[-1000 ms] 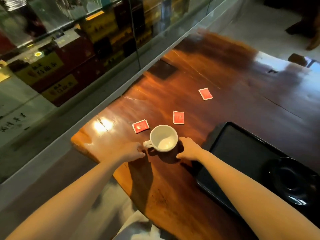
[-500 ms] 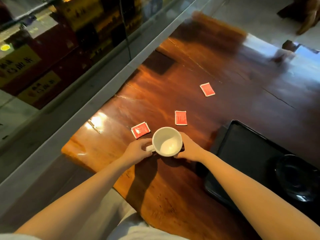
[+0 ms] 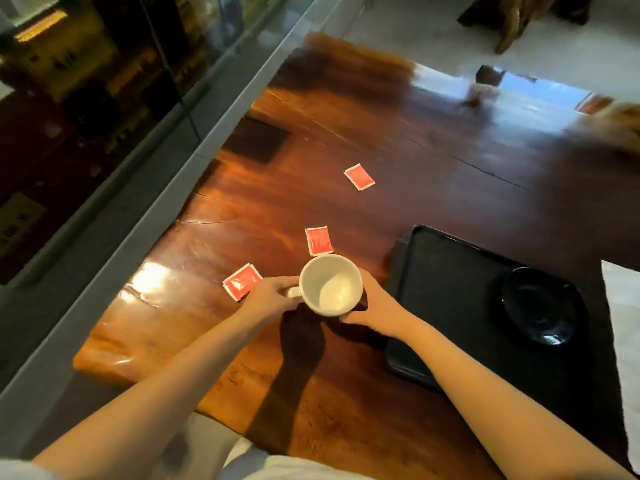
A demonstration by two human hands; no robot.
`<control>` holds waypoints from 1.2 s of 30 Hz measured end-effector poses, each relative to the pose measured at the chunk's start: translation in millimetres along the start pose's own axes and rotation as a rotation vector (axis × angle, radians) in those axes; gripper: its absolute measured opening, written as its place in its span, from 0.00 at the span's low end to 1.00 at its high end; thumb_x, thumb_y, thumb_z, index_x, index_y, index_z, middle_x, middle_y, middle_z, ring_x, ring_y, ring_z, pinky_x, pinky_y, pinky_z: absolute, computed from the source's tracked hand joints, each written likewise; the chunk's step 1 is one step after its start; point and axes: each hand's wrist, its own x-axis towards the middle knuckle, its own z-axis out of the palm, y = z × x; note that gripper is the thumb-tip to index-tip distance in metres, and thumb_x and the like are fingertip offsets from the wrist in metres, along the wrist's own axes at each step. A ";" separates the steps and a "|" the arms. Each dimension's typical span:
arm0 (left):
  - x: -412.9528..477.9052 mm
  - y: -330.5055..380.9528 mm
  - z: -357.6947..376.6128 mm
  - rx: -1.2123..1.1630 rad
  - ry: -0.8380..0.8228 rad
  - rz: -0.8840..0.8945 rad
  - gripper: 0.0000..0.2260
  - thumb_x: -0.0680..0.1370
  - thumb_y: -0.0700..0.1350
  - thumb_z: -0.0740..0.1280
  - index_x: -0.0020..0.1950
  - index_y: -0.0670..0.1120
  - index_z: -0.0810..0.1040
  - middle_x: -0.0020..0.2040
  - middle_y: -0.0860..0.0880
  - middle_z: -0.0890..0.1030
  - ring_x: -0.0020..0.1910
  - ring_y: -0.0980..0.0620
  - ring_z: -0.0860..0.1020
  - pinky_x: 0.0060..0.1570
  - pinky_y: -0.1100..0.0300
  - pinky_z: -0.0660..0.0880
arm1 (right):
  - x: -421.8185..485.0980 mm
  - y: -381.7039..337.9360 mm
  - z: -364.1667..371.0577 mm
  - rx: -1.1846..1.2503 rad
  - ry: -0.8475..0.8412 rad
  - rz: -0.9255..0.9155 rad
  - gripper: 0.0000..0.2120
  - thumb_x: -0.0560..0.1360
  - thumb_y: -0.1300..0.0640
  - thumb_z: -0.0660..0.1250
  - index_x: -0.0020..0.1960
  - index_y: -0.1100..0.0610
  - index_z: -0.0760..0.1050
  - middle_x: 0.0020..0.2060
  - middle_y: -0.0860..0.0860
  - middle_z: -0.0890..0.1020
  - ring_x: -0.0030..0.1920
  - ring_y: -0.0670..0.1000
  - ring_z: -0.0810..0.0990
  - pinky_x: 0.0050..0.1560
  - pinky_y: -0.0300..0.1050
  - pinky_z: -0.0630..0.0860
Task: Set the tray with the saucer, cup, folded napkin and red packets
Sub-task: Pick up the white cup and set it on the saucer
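Note:
A white cup (image 3: 331, 285) is raised a little above the wooden table, its shadow below it. My left hand (image 3: 268, 299) grips its handle and my right hand (image 3: 375, 306) cradles its right side. To the right lies a black tray (image 3: 446, 289) holding a black saucer (image 3: 540, 304). A white napkin (image 3: 623, 348) shows at the right edge. Three red packets lie on the table: one beside my left hand (image 3: 241, 281), one just beyond the cup (image 3: 318, 240), one farther off (image 3: 359, 177).
The glossy wooden table (image 3: 398, 150) runs along a glass display case (image 3: 86, 98) with a grey ledge on the left. The table's near-left edge (image 3: 104, 362) is close to my arms. Floor and dark furniture (image 3: 519, 12) show at the far right.
Both hands closed around the cup, the left taking the handle, and lifted it slightly off the table. The view shifted right, bringing the napkin into sight.

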 end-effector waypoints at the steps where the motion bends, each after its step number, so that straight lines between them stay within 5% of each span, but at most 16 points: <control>1: 0.9 8.2 8.3 0.010 -0.003 0.038 0.17 0.72 0.38 0.70 0.59 0.50 0.80 0.54 0.50 0.83 0.53 0.52 0.79 0.56 0.51 0.76 | -9.8 3.8 -6.3 0.017 0.047 0.002 0.41 0.66 0.63 0.75 0.70 0.46 0.55 0.66 0.44 0.63 0.66 0.43 0.63 0.64 0.36 0.62; 4: 1.8 31.6 30.6 -0.008 0.013 0.128 0.15 0.72 0.42 0.72 0.58 0.51 0.81 0.52 0.53 0.83 0.51 0.55 0.79 0.51 0.56 0.76 | -34.2 13.7 -20.8 0.090 0.162 0.004 0.41 0.67 0.64 0.74 0.71 0.47 0.54 0.66 0.44 0.62 0.66 0.43 0.63 0.54 0.24 0.65; 9: 3.7 80.2 86.6 0.051 -0.006 0.211 0.13 0.74 0.42 0.70 0.57 0.52 0.81 0.51 0.56 0.80 0.50 0.56 0.77 0.49 0.60 0.70 | -83.4 41.4 -55.1 0.218 0.344 0.021 0.41 0.67 0.63 0.75 0.71 0.46 0.57 0.69 0.49 0.65 0.67 0.47 0.66 0.65 0.43 0.68; 19: 25.0 157.4 247.7 0.155 0.070 0.270 0.13 0.74 0.35 0.65 0.52 0.50 0.81 0.52 0.48 0.81 0.52 0.50 0.78 0.52 0.53 0.76 | -171.3 121.4 -163.6 0.330 0.538 0.040 0.41 0.67 0.64 0.74 0.71 0.47 0.57 0.69 0.49 0.65 0.68 0.48 0.66 0.67 0.45 0.68; 23: 34.0 182.7 310.4 0.137 0.091 0.246 0.09 0.74 0.35 0.64 0.48 0.47 0.80 0.46 0.48 0.82 0.47 0.50 0.79 0.50 0.52 0.77 | -192.7 158.0 -211.5 0.289 0.565 0.031 0.38 0.67 0.64 0.74 0.67 0.45 0.59 0.64 0.47 0.64 0.66 0.48 0.67 0.61 0.36 0.71; 28: 48.2 200.6 352.6 0.195 0.109 0.261 0.09 0.73 0.36 0.66 0.49 0.46 0.82 0.45 0.51 0.82 0.45 0.55 0.77 0.44 0.63 0.69 | -194.0 198.3 -248.0 0.276 0.564 0.066 0.39 0.66 0.60 0.76 0.70 0.48 0.59 0.67 0.50 0.62 0.68 0.51 0.66 0.69 0.55 0.67; 36: 69.0 201.5 384.0 0.325 0.152 0.188 0.11 0.73 0.34 0.64 0.48 0.45 0.82 0.47 0.48 0.83 0.46 0.52 0.77 0.44 0.61 0.68 | -177.2 234.5 -262.4 0.306 0.532 0.056 0.37 0.65 0.61 0.75 0.68 0.48 0.61 0.66 0.50 0.64 0.68 0.51 0.66 0.68 0.57 0.67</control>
